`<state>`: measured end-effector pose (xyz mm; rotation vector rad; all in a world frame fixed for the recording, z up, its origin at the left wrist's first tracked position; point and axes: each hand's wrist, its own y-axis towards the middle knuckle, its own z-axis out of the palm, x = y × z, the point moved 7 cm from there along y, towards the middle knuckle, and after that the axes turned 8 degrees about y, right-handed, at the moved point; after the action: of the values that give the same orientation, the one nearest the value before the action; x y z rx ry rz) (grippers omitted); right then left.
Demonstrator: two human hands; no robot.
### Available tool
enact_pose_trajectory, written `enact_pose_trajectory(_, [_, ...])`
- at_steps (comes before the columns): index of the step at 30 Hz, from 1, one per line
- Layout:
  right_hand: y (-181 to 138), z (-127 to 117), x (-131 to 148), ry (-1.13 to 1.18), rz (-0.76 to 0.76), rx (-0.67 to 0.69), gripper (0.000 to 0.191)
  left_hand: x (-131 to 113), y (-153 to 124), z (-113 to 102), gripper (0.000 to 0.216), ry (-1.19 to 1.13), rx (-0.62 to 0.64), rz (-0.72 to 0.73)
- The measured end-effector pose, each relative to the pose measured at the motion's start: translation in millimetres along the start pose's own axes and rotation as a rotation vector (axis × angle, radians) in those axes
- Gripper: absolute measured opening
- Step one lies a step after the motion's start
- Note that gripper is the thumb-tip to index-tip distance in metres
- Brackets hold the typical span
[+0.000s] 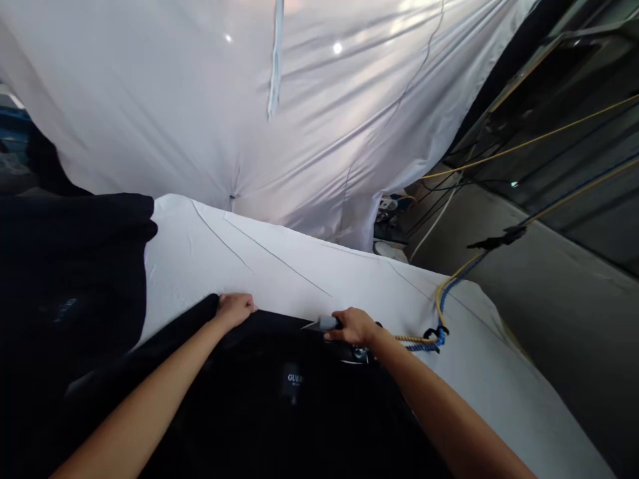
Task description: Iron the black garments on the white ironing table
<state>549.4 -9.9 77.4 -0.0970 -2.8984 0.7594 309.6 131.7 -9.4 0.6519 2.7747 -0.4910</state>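
A black garment (249, 406) with a small "GUESS"-type label (292, 380) lies over the white padded board. My left hand (235, 310) is closed on the garment's far edge, its fingers curled over the cloth. Wrapped around the handle of a steam iron (328, 323) is my right hand (355, 326). The iron rests on the garment near the same far edge, its pointed tip toward my left hand. Much of the iron's body is hidden by my fingers and the dark cloth. A blue and yellow cord (419, 343) runs from behind it to the right.
The white board cover (224, 246) extends around the garment. Another dark folded garment (80, 286) lies at the left. A large white cloth (200, 100) hangs beyond the board. Yellow and blue hoses (574, 193) rise to the upper right, beside a dark wall.
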Motion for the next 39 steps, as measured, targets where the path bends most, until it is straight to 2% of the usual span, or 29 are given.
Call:
enact_pose_trajectory(3, [16,-6,29,-0.01,-0.072,0.024,0.058,1,-2,-7,0.017,0.0,0.035,0.053])
enact_pose_trajectory(6, [31,-10,57,-0.037,-0.139,0.062,0.06,3,-5,-14,0.015,0.007,0.018,0.07])
enact_pose_trajectory(11, [45,-9,94,-0.08,-0.249,0.138,0.06,-7,-20,-28,0.018,0.14,-0.15,-0.013])
enact_pose_trajectory(12, [46,-9,97,-0.081,-0.257,0.144,0.059,-11,-26,-29,0.02,0.162,-0.15,-0.036])
enact_pose_trajectory(15, [48,-11,99,-0.07,-0.25,0.12,0.059,-14,-49,-21,0.044,0.15,0.02,-0.113])
enact_pose_trajectory(18, [53,-14,96,-0.069,-0.212,0.072,0.063,-2,-75,-11,0.074,0.171,0.156,-0.193])
enact_pose_trajectory(21, [59,-15,102,-0.066,-0.214,0.059,0.064,14,-89,1,0.095,0.219,0.207,-0.249])
enact_pose_trajectory(26, [59,-12,117,-0.057,-0.258,0.107,0.063,27,-93,9,0.105,0.194,0.21,-0.276])
enact_pose_trajectory(31, [46,-7,99,0.036,-0.201,0.2,0.058,25,-95,-1,0.107,0.163,0.232,-0.202])
enact_pose_trajectory(34, [37,-10,72,0.049,-0.148,0.177,0.059,12,-85,-13,0.077,0.177,0.187,-0.16])
enact_pose_trajectory(36, [31,-11,53,0.013,-0.11,0.146,0.06,-10,-73,-19,0.053,0.178,0.126,-0.048])
enact_pose_trajectory(39, [16,-6,25,-0.028,-0.065,0.151,0.061,-43,-58,-15,0.041,0.168,0.142,0.07])
